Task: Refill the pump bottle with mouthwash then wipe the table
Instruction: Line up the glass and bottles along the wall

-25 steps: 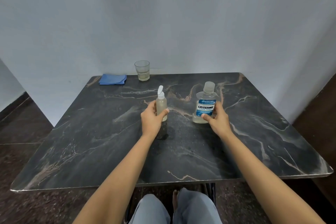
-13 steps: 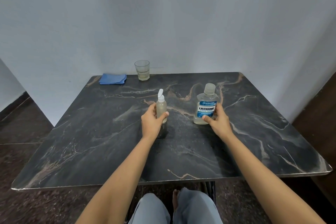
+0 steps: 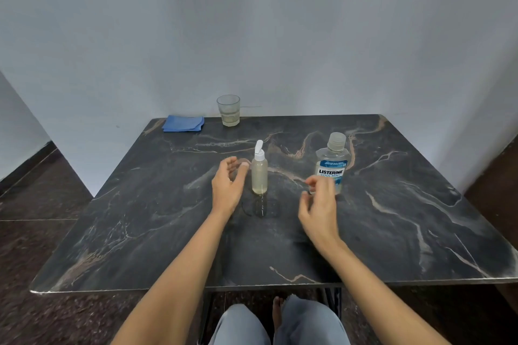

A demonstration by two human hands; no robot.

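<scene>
Near the middle of the dark marbled surface (image 3: 392, 218) stands the pump bottle (image 3: 259, 173), upright, with its white nozzle on and pale liquid inside. I see the left hand (image 3: 228, 186) just beside it on its left, fingers (image 3: 228, 162) apart and loosely bent, holding nothing. I cannot tell whether a fingertip grazes the bottle's shoulder. On the surface in front of the bottle lies a faint ringed mark, and I cannot tell whether it is wet or only a reflection. To the right, well apart from the pump bottle, the mouthwash bottle (image 3: 332, 165) stands upright with its cap on. The right hand (image 3: 319, 204) hangs before that bottle's lower left corner, fingers (image 3: 314, 183) loosely curled around nothing. At the far edge, by the wall, sit a glass (image 3: 228, 110) with a little liquid in it and, to its left, a folded blue cloth (image 3: 183, 123).
</scene>
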